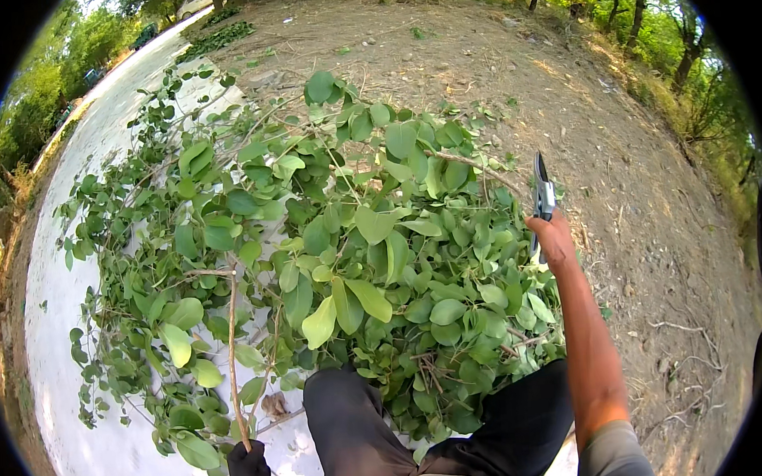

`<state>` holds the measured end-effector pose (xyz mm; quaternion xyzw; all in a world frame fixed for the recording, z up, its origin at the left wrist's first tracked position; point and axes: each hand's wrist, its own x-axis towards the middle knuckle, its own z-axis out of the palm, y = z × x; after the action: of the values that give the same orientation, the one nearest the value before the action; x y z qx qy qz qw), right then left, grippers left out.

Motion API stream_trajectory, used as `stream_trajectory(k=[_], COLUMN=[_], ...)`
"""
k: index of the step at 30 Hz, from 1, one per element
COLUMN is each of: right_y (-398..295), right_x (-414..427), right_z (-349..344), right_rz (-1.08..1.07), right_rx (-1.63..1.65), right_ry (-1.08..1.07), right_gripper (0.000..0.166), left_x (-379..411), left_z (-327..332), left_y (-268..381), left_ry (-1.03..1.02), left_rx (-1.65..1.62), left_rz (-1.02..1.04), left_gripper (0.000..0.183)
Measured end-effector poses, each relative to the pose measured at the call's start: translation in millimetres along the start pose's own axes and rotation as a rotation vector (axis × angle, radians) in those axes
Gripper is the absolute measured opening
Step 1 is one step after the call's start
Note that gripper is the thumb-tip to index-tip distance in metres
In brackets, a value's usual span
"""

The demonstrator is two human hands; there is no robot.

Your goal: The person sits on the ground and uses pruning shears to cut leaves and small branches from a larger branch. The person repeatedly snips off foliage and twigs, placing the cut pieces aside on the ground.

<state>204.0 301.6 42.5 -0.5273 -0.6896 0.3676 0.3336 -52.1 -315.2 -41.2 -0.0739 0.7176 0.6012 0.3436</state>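
My left hand [248, 471], in a black glove, grips the lower end of a leafy branch [233, 349] that rises in front of me. Its top forks and bears broad green leaves. Bare, my right hand [554, 238] is wrapped around the handles of a pair of pruning shears [544, 194], held out to the right with the blades pointing away from me. Beyond and between my knees lies a large heap of cut leafy branches [448, 286]. One longer brown stem [474, 163] sticks out from the heap towards the shears.
A pale paved strip [72, 383] runs along the left, partly under the branches. Bare soil [639, 224] with twigs spreads to the right, with dry roots or sticks [703, 344] lower down. Trees [688, 47] line the right edge. A vehicle [195, 2] stands far off.
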Motion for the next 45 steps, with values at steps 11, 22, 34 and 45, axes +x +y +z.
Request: stream_trajectory(k=[11, 22, 34, 45], right_y=[-1, -46, -37, -56], right_x=[70, -31, -167, -220], right_z=[80, 17, -23, -62], right_rz=[-0.151, -0.159, -0.234, -0.165], right_rx=[-0.567, -0.621, -0.478, -0.313], right_ry=[-0.293, 0.002, 0.182, 0.056], right_gripper=[0.045, 0.042, 0.040, 0.034], left_x=[8, 101, 169, 196], left_z=[-17, 86, 121, 132], left_y=[-6, -26, -78, -61], left_ry=[0.033, 0.109, -0.045, -0.232], left_rx=[-0.016, 0.090, -0.249, -0.219], left_rz=[-0.125, -0.101, 0.128, -0.017], left_gripper=[0.007, 0.018, 0.030, 0.018])
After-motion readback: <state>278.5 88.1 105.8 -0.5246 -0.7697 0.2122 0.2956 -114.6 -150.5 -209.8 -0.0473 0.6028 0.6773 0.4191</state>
